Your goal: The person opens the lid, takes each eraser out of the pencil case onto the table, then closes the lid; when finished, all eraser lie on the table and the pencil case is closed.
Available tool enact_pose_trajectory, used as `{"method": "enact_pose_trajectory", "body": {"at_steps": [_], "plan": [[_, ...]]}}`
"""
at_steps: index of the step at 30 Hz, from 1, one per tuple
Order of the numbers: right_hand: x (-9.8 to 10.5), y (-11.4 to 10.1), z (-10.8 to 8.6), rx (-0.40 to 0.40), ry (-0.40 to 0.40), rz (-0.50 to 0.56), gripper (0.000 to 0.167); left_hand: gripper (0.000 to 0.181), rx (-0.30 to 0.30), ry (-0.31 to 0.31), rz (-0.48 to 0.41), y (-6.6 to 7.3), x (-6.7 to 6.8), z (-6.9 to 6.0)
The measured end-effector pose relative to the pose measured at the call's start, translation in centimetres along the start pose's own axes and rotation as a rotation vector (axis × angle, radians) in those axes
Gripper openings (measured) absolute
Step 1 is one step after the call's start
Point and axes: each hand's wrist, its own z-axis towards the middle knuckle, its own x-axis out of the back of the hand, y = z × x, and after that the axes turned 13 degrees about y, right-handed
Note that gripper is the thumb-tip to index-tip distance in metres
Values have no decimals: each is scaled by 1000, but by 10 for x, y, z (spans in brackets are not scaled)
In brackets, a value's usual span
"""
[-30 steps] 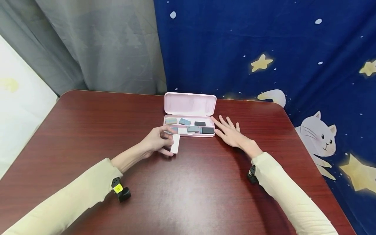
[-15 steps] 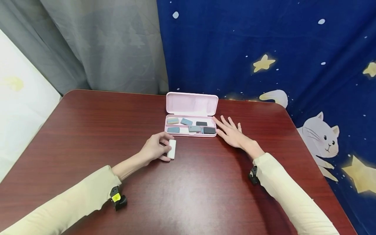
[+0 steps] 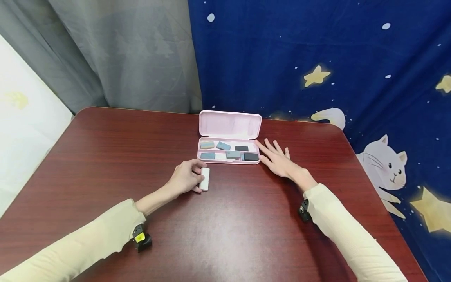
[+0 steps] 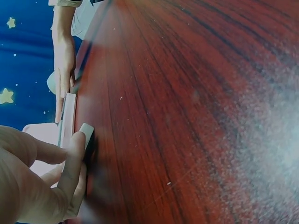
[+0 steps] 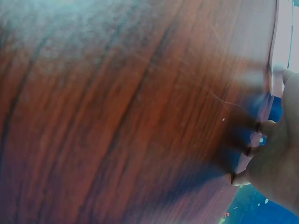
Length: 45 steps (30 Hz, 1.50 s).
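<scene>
My left hand [image 3: 186, 177] pinches a white block [image 3: 204, 179] between thumb and fingers, in front of the left end of the pink case [image 3: 229, 163]. In the left wrist view the white block [image 4: 87, 132] shows beyond the fingertips of the left hand [image 4: 42, 172]. The case stands with its lid [image 3: 230, 124] raised and holds several blocks, among them a tan-and-blue one [image 3: 207, 145], a blue one [image 3: 223, 146] and a dark one [image 3: 251, 157]. My right hand [image 3: 280, 162], fingers spread, touches the case's right end. The right wrist view shows the right hand [image 5: 275, 158] beside the case [image 5: 281, 46].
The brown wooden table [image 3: 225, 227] extends around the case and both hands. Behind its far edge hang a grey curtain [image 3: 134, 55] and a blue curtain [image 3: 253, 58] with stars and a cat.
From the case's front left corner, my left hand has moved left and toward me with the white block, uncovering a blue block in the case. The right hand has stayed by the case.
</scene>
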Motion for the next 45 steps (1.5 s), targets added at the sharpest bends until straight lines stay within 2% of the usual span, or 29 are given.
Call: {"method": "enact_pose_trajectory", "body": {"at_steps": [10,17,23,29,33,38,41,45], "plan": [[0,1,1,6,3,4,58,32,-29,8,65,0,1,1],[-1,3,1,6,9,0,58,33,-24,-5,62,-2,3,3],[0,3,1,14,15,1,59,31,-21,-21,53,-2,13,10],[0,2,1,10,7,-1,59,28,-26,-47,15,5,23,18],[-1,2,0,5,4,0,58,29,-58,-115,-45,11,24,29],[-2,2,1,3,8,3,57,34,-123,-200,-84,15,20,51],[-2,3,1,7,9,2,57,35,-125,-225,-94,16,16,66],[-2,3,1,6,11,2,57,34,-140,-237,-76,22,10,77]]}}
